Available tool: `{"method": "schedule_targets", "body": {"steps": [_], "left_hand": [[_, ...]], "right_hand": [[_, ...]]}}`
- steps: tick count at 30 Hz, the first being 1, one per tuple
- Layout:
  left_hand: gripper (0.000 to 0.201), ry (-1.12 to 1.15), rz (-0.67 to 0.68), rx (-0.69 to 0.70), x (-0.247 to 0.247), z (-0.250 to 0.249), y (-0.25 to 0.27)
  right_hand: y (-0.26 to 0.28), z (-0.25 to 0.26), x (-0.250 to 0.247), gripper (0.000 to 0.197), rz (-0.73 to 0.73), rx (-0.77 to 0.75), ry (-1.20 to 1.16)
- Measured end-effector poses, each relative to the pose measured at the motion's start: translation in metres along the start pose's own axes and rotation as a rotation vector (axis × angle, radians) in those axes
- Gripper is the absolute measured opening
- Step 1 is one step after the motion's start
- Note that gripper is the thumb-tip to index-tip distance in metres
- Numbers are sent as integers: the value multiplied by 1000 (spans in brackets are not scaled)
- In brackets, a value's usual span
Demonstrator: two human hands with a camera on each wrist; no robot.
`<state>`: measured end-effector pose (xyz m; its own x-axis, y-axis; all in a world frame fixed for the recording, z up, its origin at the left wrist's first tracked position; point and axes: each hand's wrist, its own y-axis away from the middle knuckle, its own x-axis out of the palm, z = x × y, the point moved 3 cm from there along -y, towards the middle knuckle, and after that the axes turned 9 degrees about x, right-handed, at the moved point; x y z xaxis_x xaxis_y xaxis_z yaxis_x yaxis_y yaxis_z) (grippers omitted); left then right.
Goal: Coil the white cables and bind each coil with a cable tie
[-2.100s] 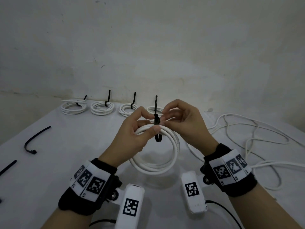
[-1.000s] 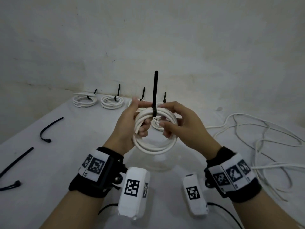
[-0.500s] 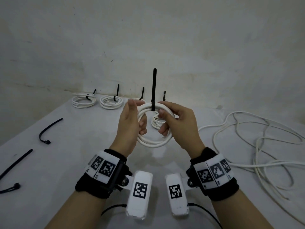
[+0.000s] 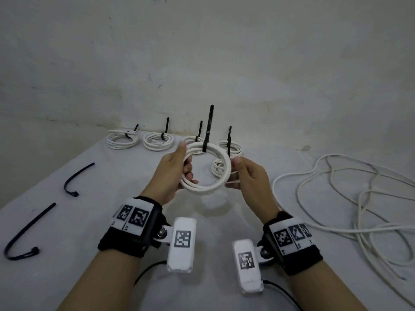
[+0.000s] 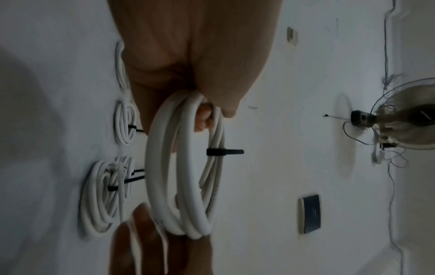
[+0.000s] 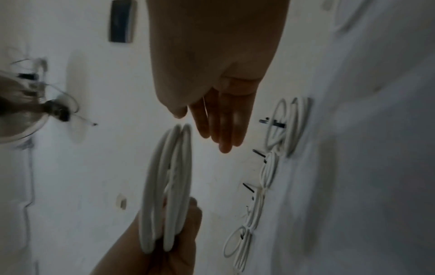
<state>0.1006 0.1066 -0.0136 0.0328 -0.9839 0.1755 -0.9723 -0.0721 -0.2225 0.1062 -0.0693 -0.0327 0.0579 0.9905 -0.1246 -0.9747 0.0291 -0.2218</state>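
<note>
Above the middle of the bench (image 4: 94,221), the left hand (image 4: 173,173) is grasping the tied coil (image 4: 207,169), presumably to set it by the far bound coils (image 4: 157,141). The right hand (image 4: 251,178) is hovering released; only the right wrist view shows its straight fingers (image 6: 223,126) clear of the coil.

Six tied white cable coils (image 4: 206,169), five on the table (image 4: 112,221), two loose black cable ties (image 4: 77,179), one loose cable (image 4: 359,209)
</note>
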Motion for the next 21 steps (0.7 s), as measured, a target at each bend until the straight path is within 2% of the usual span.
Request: {"method": "schedule_targets", "body": {"steps": [4, 6, 8, 12, 18, 21], "left_hand": [[47, -64, -52, -69, -12, 11, -27], [48, -125, -67, -105, -17, 20, -45], [51, -196, -88, -158, -24, 34, -64], [60, -405, -95, -236, -44, 65, -97], [61, -767, -129, -105, -37, 78, -117], [65, -856, -55, -61, -29, 76, -127]], "right_hand": [[-7, -25, -2, 26, 150, -33, 390], [-4, -33, -1, 23, 268, 10, 554], [-3, -42, -2, 29, 367, 41, 643], [-5, -49, -4, 34, 403, 91, 613], [-7, -53, -3, 28, 404, 89, 593], [-8, -54, -3, 26, 400, 85, 587]]}}
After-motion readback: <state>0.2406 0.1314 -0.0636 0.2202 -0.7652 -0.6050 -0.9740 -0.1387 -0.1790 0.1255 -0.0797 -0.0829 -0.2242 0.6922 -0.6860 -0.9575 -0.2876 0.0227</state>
